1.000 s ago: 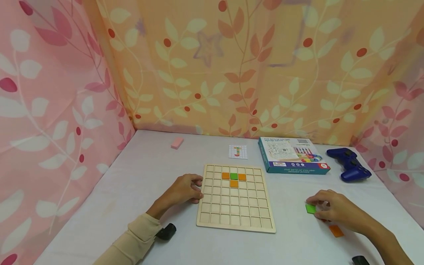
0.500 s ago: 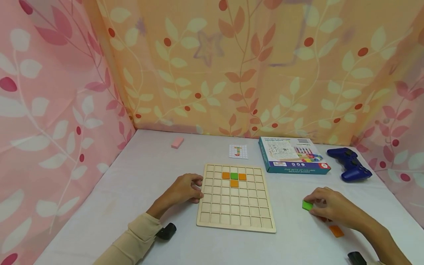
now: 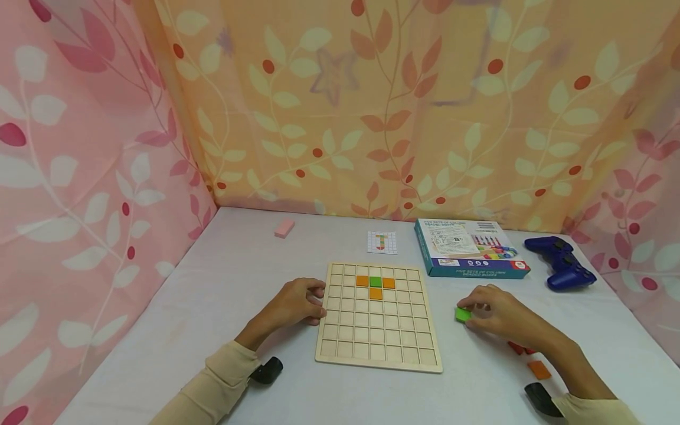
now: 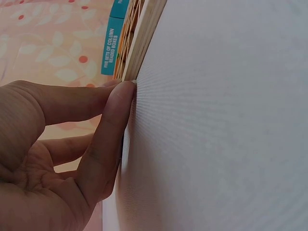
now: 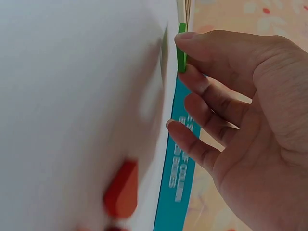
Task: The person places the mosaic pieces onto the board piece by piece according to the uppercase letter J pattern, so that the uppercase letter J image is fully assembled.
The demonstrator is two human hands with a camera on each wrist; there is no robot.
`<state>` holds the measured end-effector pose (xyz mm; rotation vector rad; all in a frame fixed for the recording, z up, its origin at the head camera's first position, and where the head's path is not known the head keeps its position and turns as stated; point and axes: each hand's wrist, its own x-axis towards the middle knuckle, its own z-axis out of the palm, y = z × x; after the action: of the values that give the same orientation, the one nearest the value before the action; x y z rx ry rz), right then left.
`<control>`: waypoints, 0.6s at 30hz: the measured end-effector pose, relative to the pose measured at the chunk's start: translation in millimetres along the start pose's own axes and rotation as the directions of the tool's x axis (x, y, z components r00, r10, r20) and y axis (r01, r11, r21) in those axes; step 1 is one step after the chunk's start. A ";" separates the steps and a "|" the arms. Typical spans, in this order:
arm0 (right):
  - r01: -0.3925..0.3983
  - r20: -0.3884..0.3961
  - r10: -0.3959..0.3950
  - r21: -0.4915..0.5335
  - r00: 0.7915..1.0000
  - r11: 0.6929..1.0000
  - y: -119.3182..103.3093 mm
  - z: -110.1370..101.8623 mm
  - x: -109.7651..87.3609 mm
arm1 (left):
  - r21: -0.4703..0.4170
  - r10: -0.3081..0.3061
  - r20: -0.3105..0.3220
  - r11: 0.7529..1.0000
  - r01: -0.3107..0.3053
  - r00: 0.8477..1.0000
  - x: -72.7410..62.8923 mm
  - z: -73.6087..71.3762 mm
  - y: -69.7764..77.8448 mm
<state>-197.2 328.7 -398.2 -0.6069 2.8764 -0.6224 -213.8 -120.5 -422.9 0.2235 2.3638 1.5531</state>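
Note:
A wooden grid board [image 3: 388, 339] lies mid-table, with a green tile [image 3: 375, 282] and several orange tiles [image 3: 375, 293] set in its upper squares. My left hand [image 3: 294, 302] holds the board's left edge, thumb and fingers curved up to it; the left wrist view shows the fingertips [image 4: 126, 89] at the rim. To the right of the board, my right hand [image 3: 496, 313] pinches a loose green tile [image 5: 181, 48] between thumb and finger, held just above the cloth. Red pieces [image 5: 122, 190] and an orange tile [image 3: 539, 370] lie below that hand, partly covered by the forearm.
Behind the board lies a small pattern card [image 3: 382, 242]. A flat teal box [image 3: 473, 248] and a blue game controller [image 3: 560, 262] stand at the back right. A pink block [image 3: 284, 228] is at the back left. Patterned curtains [image 3: 297, 147] surround the white-covered table.
My right hand has carried the green tile left and away from me, toward the board, uncovering the red pieces. The left hand stays at the board's edge.

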 end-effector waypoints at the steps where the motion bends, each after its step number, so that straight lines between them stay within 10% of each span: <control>1: 0.022 -0.009 -0.022 -0.001 1.000 1.000 -2.0 1.0 2.9 | 0.004 0.008 0.002 1.000 -0.008 1.000 -0.1 -0.1 -0.3; 18: 0.082 0.019 -0.084 0.079 0.996 0.993 -39.1 21.8 50.4 | -0.009 0.001 -0.006 1.000 -0.001 1.000 1.0 0.4 -1.7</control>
<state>-224.4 267.3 -403.8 -0.7203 2.8032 -0.7319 -214.5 -120.6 -424.8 0.2182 2.3617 1.5664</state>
